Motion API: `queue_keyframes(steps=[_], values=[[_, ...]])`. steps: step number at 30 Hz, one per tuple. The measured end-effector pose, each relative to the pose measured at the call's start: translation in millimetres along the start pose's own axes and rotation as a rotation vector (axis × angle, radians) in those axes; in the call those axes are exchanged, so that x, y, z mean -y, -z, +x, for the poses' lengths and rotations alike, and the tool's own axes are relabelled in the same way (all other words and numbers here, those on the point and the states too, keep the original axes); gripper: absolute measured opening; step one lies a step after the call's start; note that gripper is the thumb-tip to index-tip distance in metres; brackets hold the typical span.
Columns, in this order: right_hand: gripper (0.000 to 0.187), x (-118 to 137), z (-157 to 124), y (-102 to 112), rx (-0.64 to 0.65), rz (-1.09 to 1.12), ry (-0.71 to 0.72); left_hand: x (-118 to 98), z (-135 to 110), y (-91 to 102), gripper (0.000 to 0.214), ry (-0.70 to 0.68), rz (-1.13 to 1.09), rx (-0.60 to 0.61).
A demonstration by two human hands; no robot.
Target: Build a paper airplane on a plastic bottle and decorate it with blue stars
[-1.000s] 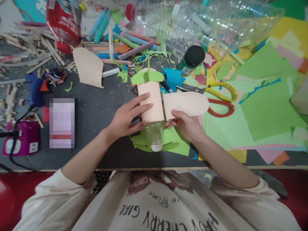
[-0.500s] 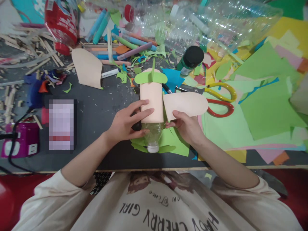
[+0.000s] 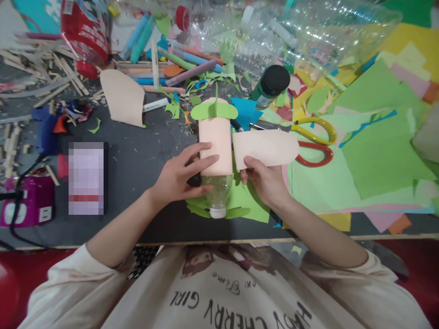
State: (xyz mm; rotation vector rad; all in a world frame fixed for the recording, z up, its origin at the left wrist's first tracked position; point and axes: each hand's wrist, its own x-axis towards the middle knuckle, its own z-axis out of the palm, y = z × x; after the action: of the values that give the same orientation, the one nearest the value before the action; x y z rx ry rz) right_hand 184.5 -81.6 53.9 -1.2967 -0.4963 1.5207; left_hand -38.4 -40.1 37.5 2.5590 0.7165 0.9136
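Note:
A clear plastic bottle (image 3: 218,194) lies on the dark table, its white cap toward me, its body wrapped in peach paper (image 3: 215,141) with a green paper leaf piece (image 3: 213,110) at the far end. My left hand (image 3: 178,176) curls round the wrapped bottle, fingers pressed on the peach paper. My right hand (image 3: 264,180) pinches the near edge of a rounded peach paper flap (image 3: 265,147) that sticks out to the right of the bottle.
Yellow-and-red scissors (image 3: 313,139) lie just beyond the flap. A black-capped green bottle (image 3: 272,84), markers (image 3: 187,68), empty clear bottles (image 3: 291,32), another peach cutout (image 3: 121,97), wooden sticks at left, a purple glue gun stand (image 3: 29,201) and sheets of green paper (image 3: 377,151) crowd the table.
The bottle has shifted slightly left and toward me. My right hand has slid a little along the flap's edge; both grips are unchanged.

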Motion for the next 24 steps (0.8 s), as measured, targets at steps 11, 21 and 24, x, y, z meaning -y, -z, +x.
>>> queue_keyframes(steps=[11, 21, 24], values=[[0.031, 0.2, -2.1, -2.7, -0.011, -0.032, 0.006, -0.8, 0.2, 1.1, 0.051, 0.019, 0.007, 0.016], [0.028, -0.2, -3.4, -2.9, -0.026, -0.023, 0.007, -1.2, 1.0, 0.8, 0.053, 0.014, -0.009, 0.016], [0.029, -0.9, -3.7, -3.3, -0.028, -0.026, 0.006, -0.5, 0.3, 1.4, 0.055, 0.012, -0.017, 0.016]])
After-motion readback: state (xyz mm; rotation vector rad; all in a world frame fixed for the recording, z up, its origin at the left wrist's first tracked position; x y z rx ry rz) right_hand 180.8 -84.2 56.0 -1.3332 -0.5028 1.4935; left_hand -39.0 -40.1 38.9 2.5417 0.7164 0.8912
